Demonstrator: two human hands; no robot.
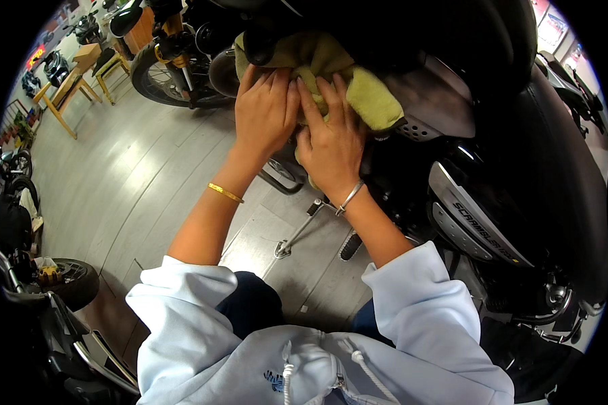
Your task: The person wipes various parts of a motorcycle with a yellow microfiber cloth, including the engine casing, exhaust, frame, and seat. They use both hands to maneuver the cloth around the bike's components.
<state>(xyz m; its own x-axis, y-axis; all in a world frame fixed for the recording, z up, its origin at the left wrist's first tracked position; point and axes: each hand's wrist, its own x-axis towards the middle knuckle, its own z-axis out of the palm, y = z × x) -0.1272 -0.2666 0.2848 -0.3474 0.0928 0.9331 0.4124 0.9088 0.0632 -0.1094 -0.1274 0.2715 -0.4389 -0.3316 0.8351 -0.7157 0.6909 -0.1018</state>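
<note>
Yellow-green cloth [376, 101] is draping over part of the dark motorcycle [479, 223]; I am resting the left hand [267, 111] on it, fingers together, and the right hand [332, 142], fingers spread; I cannot tell whether either is pinching.

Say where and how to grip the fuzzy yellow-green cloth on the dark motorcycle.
Probably best to pinch the dark-edged right flap of the fuzzy yellow-green cloth, coming from the picture's right: that corner sticks out past the bare right hand, uncovered, while the right hand and bare left hand cover part of the bunched middle.
</note>
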